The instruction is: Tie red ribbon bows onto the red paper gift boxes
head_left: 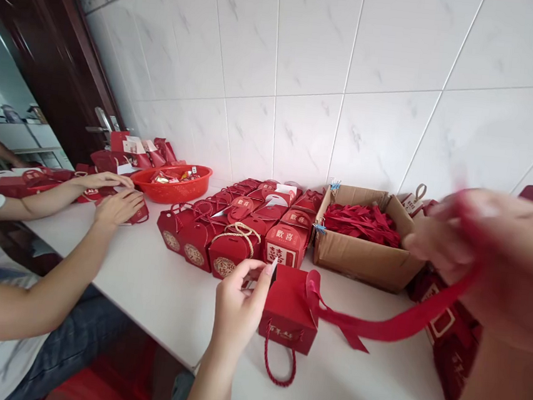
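Observation:
A small red gift box (290, 309) with a red cord handle stands on the white table (163, 291) in front of me. My left hand (239, 304) pinches the box's upper left corner, fingers closed on it. A red ribbon (391, 325) is tied at the box's top and runs rightward up to my right hand (491, 259), which is raised, blurred and closed on the ribbon's far end.
Several finished red gift boxes (240, 229) stand in rows behind. A cardboard box (360, 256) holds red ribbons. A red basket (171, 184) of sweets sits at the back left. Another person's hands (115, 201) work on a red box at left. More red boxes (450, 343) lie at right.

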The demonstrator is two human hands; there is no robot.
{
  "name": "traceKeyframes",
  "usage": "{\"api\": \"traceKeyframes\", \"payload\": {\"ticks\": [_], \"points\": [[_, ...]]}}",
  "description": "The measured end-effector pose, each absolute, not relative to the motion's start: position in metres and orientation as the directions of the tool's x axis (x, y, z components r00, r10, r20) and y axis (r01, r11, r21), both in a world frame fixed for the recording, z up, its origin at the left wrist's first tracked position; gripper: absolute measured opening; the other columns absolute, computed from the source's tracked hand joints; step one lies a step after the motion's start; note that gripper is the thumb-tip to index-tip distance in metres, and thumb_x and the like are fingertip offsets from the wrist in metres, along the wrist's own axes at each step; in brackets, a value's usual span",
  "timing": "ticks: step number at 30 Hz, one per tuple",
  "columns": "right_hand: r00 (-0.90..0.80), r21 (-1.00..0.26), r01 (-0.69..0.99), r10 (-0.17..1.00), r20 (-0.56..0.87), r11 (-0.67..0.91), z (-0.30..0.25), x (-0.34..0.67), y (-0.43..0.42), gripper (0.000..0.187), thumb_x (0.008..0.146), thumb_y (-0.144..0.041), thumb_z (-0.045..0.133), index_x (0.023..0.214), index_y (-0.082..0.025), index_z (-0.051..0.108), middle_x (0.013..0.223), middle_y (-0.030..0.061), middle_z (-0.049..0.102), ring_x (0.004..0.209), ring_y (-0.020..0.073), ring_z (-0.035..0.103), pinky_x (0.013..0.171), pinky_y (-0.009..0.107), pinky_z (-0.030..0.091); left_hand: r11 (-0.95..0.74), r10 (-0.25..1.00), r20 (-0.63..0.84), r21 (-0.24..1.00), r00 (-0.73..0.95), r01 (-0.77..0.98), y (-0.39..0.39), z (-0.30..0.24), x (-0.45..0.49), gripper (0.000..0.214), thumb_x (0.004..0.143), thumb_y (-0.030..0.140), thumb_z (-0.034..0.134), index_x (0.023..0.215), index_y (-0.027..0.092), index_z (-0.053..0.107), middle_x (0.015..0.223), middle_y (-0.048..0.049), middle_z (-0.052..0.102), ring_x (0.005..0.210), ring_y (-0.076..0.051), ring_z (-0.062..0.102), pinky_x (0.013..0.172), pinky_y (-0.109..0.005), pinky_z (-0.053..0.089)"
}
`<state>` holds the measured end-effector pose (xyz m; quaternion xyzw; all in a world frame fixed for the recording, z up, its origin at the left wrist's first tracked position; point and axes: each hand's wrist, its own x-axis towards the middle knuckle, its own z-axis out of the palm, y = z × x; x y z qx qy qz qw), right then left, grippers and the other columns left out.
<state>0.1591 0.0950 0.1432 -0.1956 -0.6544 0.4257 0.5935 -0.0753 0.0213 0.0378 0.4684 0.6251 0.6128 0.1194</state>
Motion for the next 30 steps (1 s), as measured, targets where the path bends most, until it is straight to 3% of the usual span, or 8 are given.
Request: {"api": "traceKeyframes", "payload": {"ticks": [3, 6, 9, 13, 25, 30], "points": [[-0.491, -0.915, -0.181, 0.772, 0.403, 0.362, 0.141, 0.124, 0.087, 0.025, 0.082, -0.039, 0.065, 0.066, -0.021, 0.062, 0.060, -0.0019, 0.048, 0.053, 0.0101, 0.041, 0.050, 0.026, 0.035, -0.178, 0.721, 0.416, 0.884, -0.554, 0.431, 0.021, 0.037, -0.077, 0.025, 0.081, 0.042, 0.062, 0.078, 0.018, 0.066, 0.074, -0.0042, 0.070, 0.069, -0.018, 0.065, 0.055, -0.022, 0.048], [-0.700, -0.940, 0.077, 0.690, 0.185, 0.331, 0.126, 0.094, 0.098, 0.026, 0.085, -0.038, 0.059, 0.069, -0.018, 0.059, 0.062, -0.0025, 0.047, 0.054, 0.0090, 0.039, 0.052, 0.024, 0.033, -0.175, 0.729, 0.398, 0.895, -0.557, 0.410, 0.022, 0.035, -0.081, 0.024, 0.082, 0.041, 0.060, 0.084, 0.018, 0.066, 0.081, -0.0056, 0.071, 0.077, -0.020, 0.067, 0.064, -0.025, 0.051], [-0.772, -0.894, 0.256, 0.635, 0.040, 0.368, 0.110, 0.073, 0.109, 0.028, 0.084, -0.036, 0.055, 0.064, -0.018, 0.051, 0.058, -0.0042, 0.041, 0.051, 0.0087, 0.034, 0.049, 0.024, 0.028, -0.178, 0.736, 0.384, 0.904, -0.557, 0.388, 0.022, 0.033, -0.085, 0.025, 0.083, 0.042, 0.058, 0.089, 0.019, 0.066, 0.085, -0.0057, 0.072, 0.079, -0.020, 0.068, 0.069, -0.027, 0.052], [-0.776, -0.870, 0.356, 0.626, -0.072, 0.342, 0.102, 0.059, 0.110, 0.025, 0.080, -0.031, 0.054, 0.060, -0.019, 0.045, 0.055, -0.0038, 0.041, 0.050, 0.0093, 0.035, 0.047, 0.024, 0.028, -0.176, 0.740, 0.369, 0.913, -0.562, 0.367, 0.022, 0.031, -0.088, 0.026, 0.083, 0.042, 0.058, 0.091, 0.018, 0.066, 0.088, -0.0067, 0.072, 0.082, -0.021, 0.068, 0.071, -0.028, 0.053], [-0.807, -0.821, 0.358, 0.589, -0.033, 0.445, 0.088, 0.046, 0.110, 0.023, 0.080, -0.031, 0.050, 0.061, -0.018, 0.046, 0.058, -0.0032, 0.046, 0.053, 0.0091, 0.040, 0.047, 0.022, 0.031, -0.158, 0.763, 0.344, 0.920, -0.548, 0.357, 0.020, 0.034, -0.085, 0.026, 0.082, 0.043, 0.060, 0.090, 0.019, 0.068, 0.081, -0.0045, 0.071, 0.075, -0.019, 0.065, 0.062, -0.024, 0.049], [-0.834, -0.792, 0.324, 0.551, 0.019, 0.518, 0.085, 0.042, 0.110, 0.017, 0.080, -0.023, 0.046, 0.065, -0.017, 0.051, 0.062, -0.0036, 0.049, 0.057, 0.0089, 0.043, 0.052, 0.021, 0.036, -0.149, 0.804, 0.298, 0.939, -0.515, 0.310, 0.020, 0.031, -0.087, 0.031, 0.086, 0.047, 0.054, 0.078, 0.019, 0.061, 0.061, 0.0017, 0.055, 0.058, -0.013, 0.051, 0.052, -0.021, 0.040]]}}
